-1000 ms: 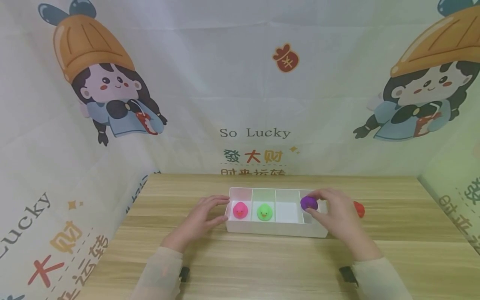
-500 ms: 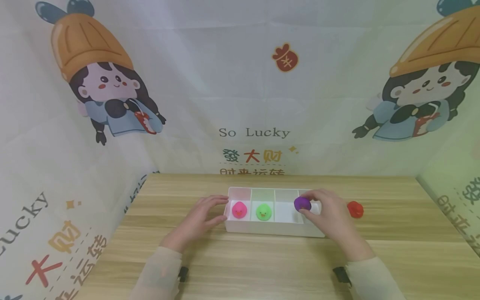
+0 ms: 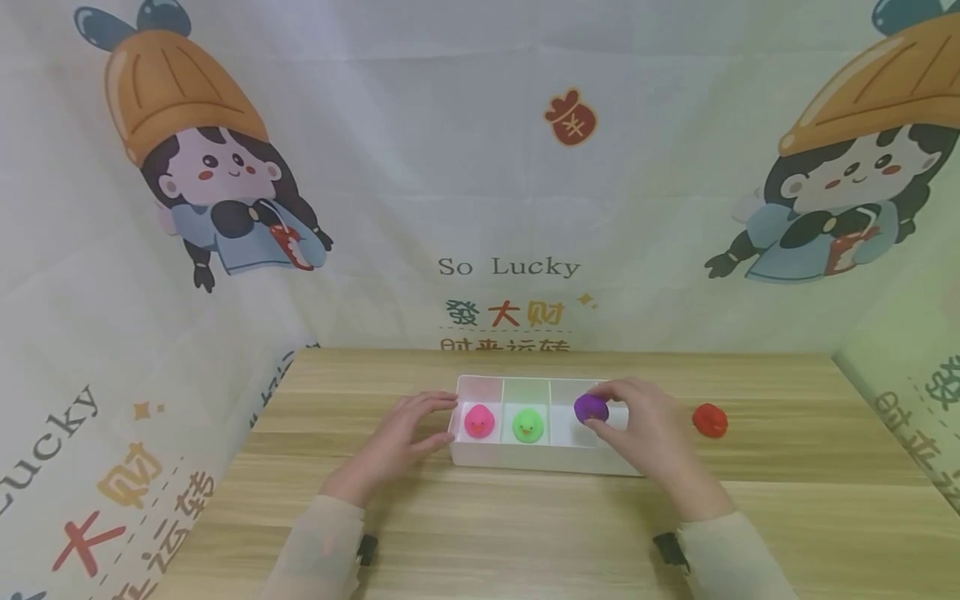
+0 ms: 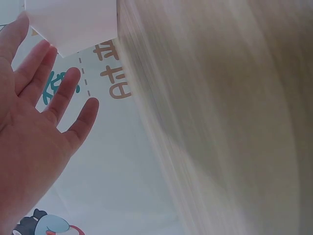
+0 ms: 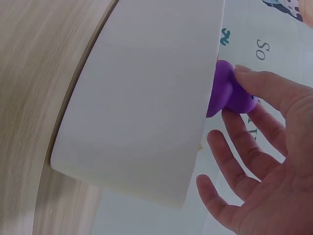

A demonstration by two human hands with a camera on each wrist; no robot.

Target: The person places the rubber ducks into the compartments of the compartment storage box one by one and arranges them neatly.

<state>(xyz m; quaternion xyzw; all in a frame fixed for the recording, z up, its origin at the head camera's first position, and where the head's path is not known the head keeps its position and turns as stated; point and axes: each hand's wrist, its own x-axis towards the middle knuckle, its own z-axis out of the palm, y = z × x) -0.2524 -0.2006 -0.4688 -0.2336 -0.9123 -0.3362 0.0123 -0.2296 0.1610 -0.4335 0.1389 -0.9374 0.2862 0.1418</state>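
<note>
Purple duck [image 3: 591,409] pinched by right fingers [image 5: 247,144]; left fingers [image 4: 83,120] spread at edge of tray [image 3: 525,456]

A small nook with cartoon cloth walls [image 3: 390,125]
A wood table [image 3: 517,533] lies under the right hand [image 3: 648,425] and its purple duck [image 3: 590,409]. Behind that grip and off to both sides, the pale cloth shows big cartoon kids [image 3: 217,167] and the words "So Lucky" [image 3: 510,267]. Home or shop, I can't tell.
</note>
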